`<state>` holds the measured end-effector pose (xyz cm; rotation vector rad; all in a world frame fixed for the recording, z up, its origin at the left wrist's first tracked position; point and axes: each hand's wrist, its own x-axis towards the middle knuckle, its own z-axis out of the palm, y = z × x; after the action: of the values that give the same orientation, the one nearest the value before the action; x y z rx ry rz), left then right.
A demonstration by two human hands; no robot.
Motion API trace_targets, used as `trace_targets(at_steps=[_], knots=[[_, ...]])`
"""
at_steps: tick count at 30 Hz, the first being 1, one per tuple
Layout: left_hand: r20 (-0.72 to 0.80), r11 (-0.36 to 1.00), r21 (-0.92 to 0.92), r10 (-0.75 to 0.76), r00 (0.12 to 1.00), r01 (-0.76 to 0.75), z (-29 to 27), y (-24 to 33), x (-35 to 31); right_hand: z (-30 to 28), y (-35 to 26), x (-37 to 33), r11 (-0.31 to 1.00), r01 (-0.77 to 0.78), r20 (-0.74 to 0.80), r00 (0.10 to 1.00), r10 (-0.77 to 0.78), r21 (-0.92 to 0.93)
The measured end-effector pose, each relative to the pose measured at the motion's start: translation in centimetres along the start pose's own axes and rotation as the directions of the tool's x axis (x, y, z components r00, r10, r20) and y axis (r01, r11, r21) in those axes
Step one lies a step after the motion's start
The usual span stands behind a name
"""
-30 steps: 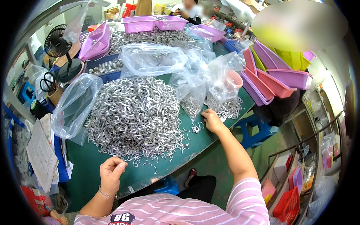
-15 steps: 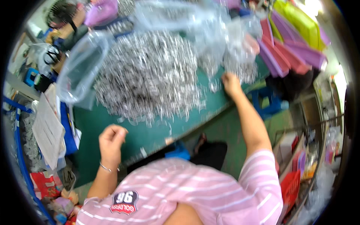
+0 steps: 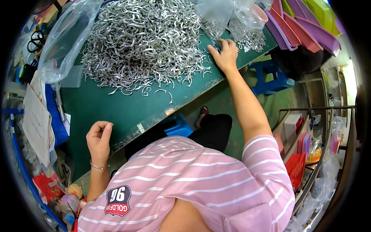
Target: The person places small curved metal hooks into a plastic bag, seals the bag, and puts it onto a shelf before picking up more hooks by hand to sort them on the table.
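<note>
A large heap of small curved silver metal pieces (image 3: 143, 42) covers the far part of the green table (image 3: 116, 110). My right hand (image 3: 225, 56) reaches past the heap's right side, thumb and fingers apart, beside a clear bag (image 3: 211, 28) of small metal parts. Its fingertips are close to a few small pieces on the table; no held thing shows. My left hand (image 3: 98, 139) hovers at the table's near left, fingers curled with the thumb pressed on them. Whatever it may hold is hidden.
An empty clear plastic bag (image 3: 65, 50) lies left of the heap. Pink and purple trays (image 3: 293, 31) stack at the far right, above a blue stool (image 3: 272, 77). Papers (image 3: 36, 123) stand at the left edge. Another blue stool (image 3: 177, 125) is under the table's near edge.
The view has shifted, so the heap sits higher in the picture. My right hand's thumb and fingers have spread apart. My left hand stays curled near the table's left.
</note>
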<state>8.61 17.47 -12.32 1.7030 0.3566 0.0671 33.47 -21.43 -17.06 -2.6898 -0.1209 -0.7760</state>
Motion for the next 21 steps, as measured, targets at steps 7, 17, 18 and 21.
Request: trace_targets(at_steps=[7, 17, 18, 21], knots=[[0.095, 0.999, -0.023, -0.046, 0.994, 0.048, 0.6, -1.8, 0.1, 1.5, 2.0, 0.5, 0.999, 0.007, 0.029, 1.0, -0.008, 0.04], [0.178, 0.97, -0.095, -0.206, 0.962, 0.225, 0.2, -1.7, 1.6, 0.9, 1.7, 0.2, 1.0, 0.017, -0.029, 0.999, -0.016, 0.021], [0.19, 0.968, -0.095, -0.213, 0.959, 0.234, 0.2, -1.7, 1.7, 0.9, 1.6, 0.3, 1.0, -0.004, -0.023, 1.0, 0.005, 0.027], [0.224, 0.959, -0.092, -0.244, 0.944, 0.269, -0.2, -1.7, 1.8, 1.0, 1.8, 0.2, 0.998, -0.029, -0.021, 0.999, 0.03, 0.058]])
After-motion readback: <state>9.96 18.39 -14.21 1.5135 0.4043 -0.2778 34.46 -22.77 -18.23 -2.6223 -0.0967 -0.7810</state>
